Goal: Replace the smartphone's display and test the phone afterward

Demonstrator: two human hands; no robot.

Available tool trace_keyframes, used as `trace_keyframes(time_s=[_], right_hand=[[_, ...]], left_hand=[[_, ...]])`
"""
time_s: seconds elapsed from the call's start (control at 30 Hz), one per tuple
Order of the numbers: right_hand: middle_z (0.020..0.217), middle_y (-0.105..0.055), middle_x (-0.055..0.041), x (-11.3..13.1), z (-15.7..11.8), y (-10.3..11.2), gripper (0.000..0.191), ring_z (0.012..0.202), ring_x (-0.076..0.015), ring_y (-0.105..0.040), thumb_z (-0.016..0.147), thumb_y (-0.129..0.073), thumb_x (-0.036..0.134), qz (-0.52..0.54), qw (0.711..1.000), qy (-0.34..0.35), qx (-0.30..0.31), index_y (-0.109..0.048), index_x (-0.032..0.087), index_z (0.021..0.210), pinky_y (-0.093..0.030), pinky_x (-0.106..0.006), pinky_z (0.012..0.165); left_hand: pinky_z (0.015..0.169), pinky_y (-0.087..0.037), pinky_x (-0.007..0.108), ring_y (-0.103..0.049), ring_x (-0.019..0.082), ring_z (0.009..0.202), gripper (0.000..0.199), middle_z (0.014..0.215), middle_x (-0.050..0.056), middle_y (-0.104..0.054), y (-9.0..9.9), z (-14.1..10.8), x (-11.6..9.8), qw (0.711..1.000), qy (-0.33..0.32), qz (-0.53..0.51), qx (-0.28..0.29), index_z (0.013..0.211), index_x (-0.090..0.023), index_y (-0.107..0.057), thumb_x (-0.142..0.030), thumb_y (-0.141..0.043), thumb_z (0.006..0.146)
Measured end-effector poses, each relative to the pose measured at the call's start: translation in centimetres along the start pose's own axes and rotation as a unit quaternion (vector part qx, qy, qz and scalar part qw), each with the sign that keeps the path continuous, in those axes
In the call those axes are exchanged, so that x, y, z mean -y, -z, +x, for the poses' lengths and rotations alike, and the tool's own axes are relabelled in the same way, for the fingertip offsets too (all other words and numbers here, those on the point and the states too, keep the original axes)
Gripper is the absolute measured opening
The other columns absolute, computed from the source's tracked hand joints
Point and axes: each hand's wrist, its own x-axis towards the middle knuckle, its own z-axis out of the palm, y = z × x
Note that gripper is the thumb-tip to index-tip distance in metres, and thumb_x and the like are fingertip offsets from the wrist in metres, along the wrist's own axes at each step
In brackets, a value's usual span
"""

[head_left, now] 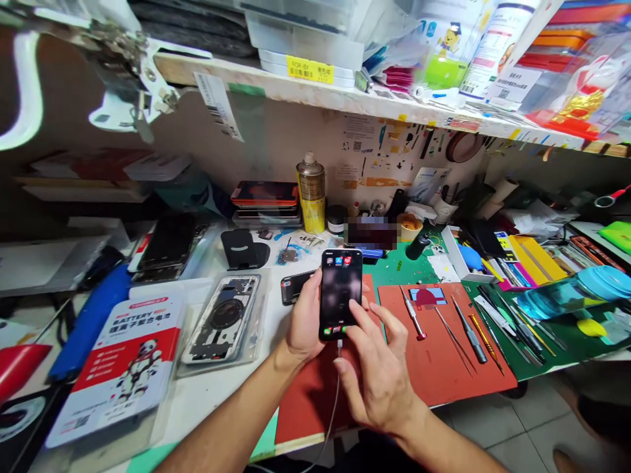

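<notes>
My left hand is wrapped round a smartphone, holding it upright with its lit screen facing me. The screen is mostly dark, with small app icons at its top and bottom. A white charging cable runs from the phone's lower end down past the table edge. My right hand is in front of the phone with its fingers spread; one fingertip is at the right side of the screen. Whether that fingertip touches the glass I cannot tell. Under both hands lies a red-brown work mat.
Screwdrivers and tweezers lie at right, near a blue water bottle. An opened phone housing and a battery box are at left. A spray can stands behind, under a low shelf.
</notes>
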Motion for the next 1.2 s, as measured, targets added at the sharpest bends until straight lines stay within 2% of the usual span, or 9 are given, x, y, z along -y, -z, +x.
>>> trace_keyframes(time_s=[0.1,0.23,0.37,0.47,0.6,0.77,0.87,1.07,1.2], right_hand=[[0.152,-0.063,-0.0150,0.0,-0.2,-0.3,0.034,0.146,-0.0362,-0.045,0.103,-0.053,0.029,-0.027,0.999,-0.006,0.023,-0.061,0.013,0.132,-0.042,-0.051,0.113],[0.143,-0.069,-0.0134,-0.2,-0.8,0.0,0.033,0.138,-0.0333,-0.051,0.105,-0.051,0.033,0.012,1.000,0.003,0.025,-0.062,0.013,0.128,-0.041,-0.047,0.111],[0.148,-0.065,-0.0150,0.2,-0.6,0.3,0.028,0.140,-0.0334,-0.048,0.105,-0.049,0.030,-0.008,0.998,-0.046,0.029,-0.064,0.014,0.123,-0.039,-0.047,0.112],[0.147,-0.067,-0.0102,0.8,0.1,0.1,0.027,0.140,-0.0323,-0.047,0.106,-0.050,0.034,0.026,0.998,0.005,0.059,-0.066,0.016,0.119,-0.039,-0.044,0.112],[0.143,-0.070,-0.0126,0.9,0.2,0.0,0.026,0.136,-0.0323,-0.051,0.104,-0.052,0.028,0.051,0.998,0.032,0.019,-0.067,0.013,0.119,-0.041,-0.045,0.109],[0.125,-0.077,-0.0161,-0.2,-1.5,0.2,0.025,0.109,-0.0299,-0.061,0.094,-0.054,0.009,0.050,0.997,0.041,-0.034,-0.068,0.010,0.114,-0.049,-0.046,0.096],[0.118,-0.078,-0.0154,-0.9,-2.4,0.5,0.026,0.096,-0.0278,-0.060,0.090,-0.054,0.006,0.055,0.996,0.057,-0.037,-0.069,0.010,0.112,-0.051,-0.046,0.088],[0.132,-0.077,-0.0130,-1.4,-2.4,0.2,0.024,0.111,-0.0313,-0.061,0.096,-0.055,0.016,0.045,0.994,0.097,0.029,-0.071,0.011,0.113,-0.050,-0.047,0.095],[0.138,-0.073,-0.0160,-1.5,-1.8,-0.2,0.028,0.125,-0.0346,-0.059,0.099,-0.055,0.017,-0.005,0.999,0.042,0.007,-0.068,0.010,0.123,-0.048,-0.050,0.100]], left_hand=[[0.082,-0.062,0.036,-0.076,0.028,0.087,0.052,0.104,0.016,-0.079,0.0,0.0,0.0,1.000,-0.008,0.001,-0.022,0.113,-0.009,-0.075,-0.056,-0.056,0.101],[0.080,-0.063,0.037,-0.076,0.028,0.085,0.056,0.105,0.017,-0.079,-0.1,0.1,-0.1,1.000,0.014,-0.022,0.011,0.113,-0.007,-0.075,-0.058,-0.058,0.099],[0.081,-0.062,0.039,-0.076,0.028,0.087,0.053,0.107,0.017,-0.078,-0.3,0.0,0.2,1.000,-0.008,-0.020,-0.008,0.114,-0.008,-0.074,-0.056,-0.057,0.100],[0.080,-0.062,0.040,-0.075,0.028,0.083,0.058,0.101,0.017,-0.078,-0.3,-0.3,0.3,1.000,0.018,-0.015,-0.007,0.114,-0.008,-0.074,-0.061,-0.056,0.099],[0.075,-0.061,0.038,-0.073,0.026,0.078,0.063,0.100,0.018,-0.077,-0.3,-0.4,0.2,1.000,0.025,-0.006,0.017,0.112,-0.007,-0.074,-0.064,-0.052,0.100],[0.072,-0.061,0.035,-0.074,0.026,0.082,0.064,0.104,0.019,-0.077,0.0,0.0,0.2,0.999,0.024,-0.021,0.032,0.115,-0.007,-0.074,-0.063,-0.047,0.102],[0.069,-0.061,0.035,-0.074,0.026,0.078,0.064,0.105,0.019,-0.077,0.2,0.2,0.1,0.999,0.027,-0.034,0.031,0.116,-0.008,-0.074,-0.063,-0.043,0.104],[0.067,-0.060,0.034,-0.074,0.026,0.075,0.069,0.093,0.019,-0.076,0.1,0.2,-0.3,0.999,0.040,-0.026,0.023,0.113,-0.005,-0.074,-0.062,-0.035,0.105],[0.072,-0.060,0.035,-0.073,0.026,0.076,0.068,0.094,0.019,-0.076,-0.2,0.2,-0.2,0.999,0.030,-0.028,0.033,0.112,-0.005,-0.074,-0.061,-0.037,0.105]])
